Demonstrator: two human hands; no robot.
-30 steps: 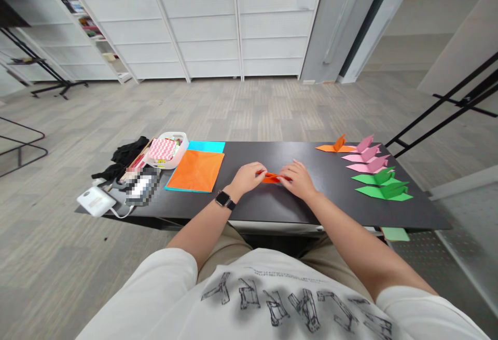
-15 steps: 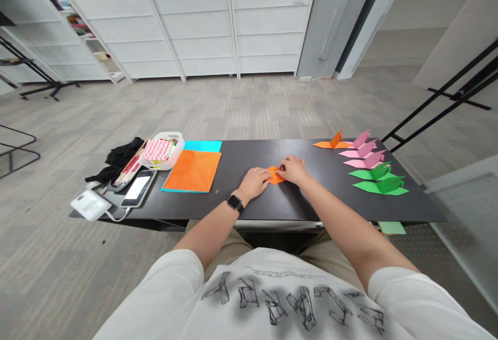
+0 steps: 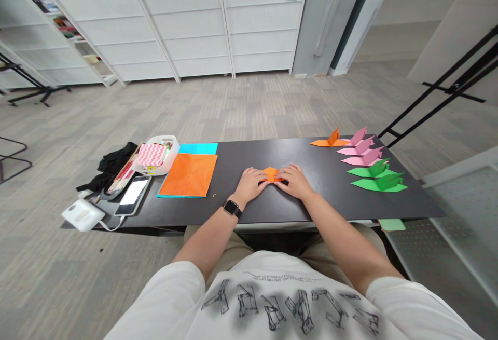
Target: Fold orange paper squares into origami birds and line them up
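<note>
Head view of a seated person at a black table [image 3: 272, 210]. The left hand [image 3: 251, 183] and the right hand [image 3: 296, 180] lie palm down on the tabletop, on either side of a small folded orange paper [image 3: 272, 174] that sits near the middle of the table, just in front of the person. The fingertips of both hands touch the paper's edges and press it flat against the surface; the fingers of each hand are held close together and slightly curled, with no wide spread. Whether any finger is tucked under the paper cannot be told. A dark wristwatch [image 3: 232, 208] sits on the left wrist.

To the left of the hands lies a flat orange sheet [image 3: 189, 175] on top of a cyan sheet [image 3: 198, 148], whose far edge shows beyond it. Farther left stand a white basket [image 3: 171, 152] holding patterned paper, a smartphone [image 3: 132, 194] with a lit screen, a white device [image 3: 80, 214] at the table's corner, and a black cloth [image 3: 116, 155]. Along the right end of the table, well apart from the hands, a row of finished folded figures rests: one orange figure [image 3: 329, 140], pink figures [image 3: 360, 150] and green figures [image 3: 377, 178]. A pale green sheet [image 3: 392, 224] shows just past the table's near right edge.
</note>
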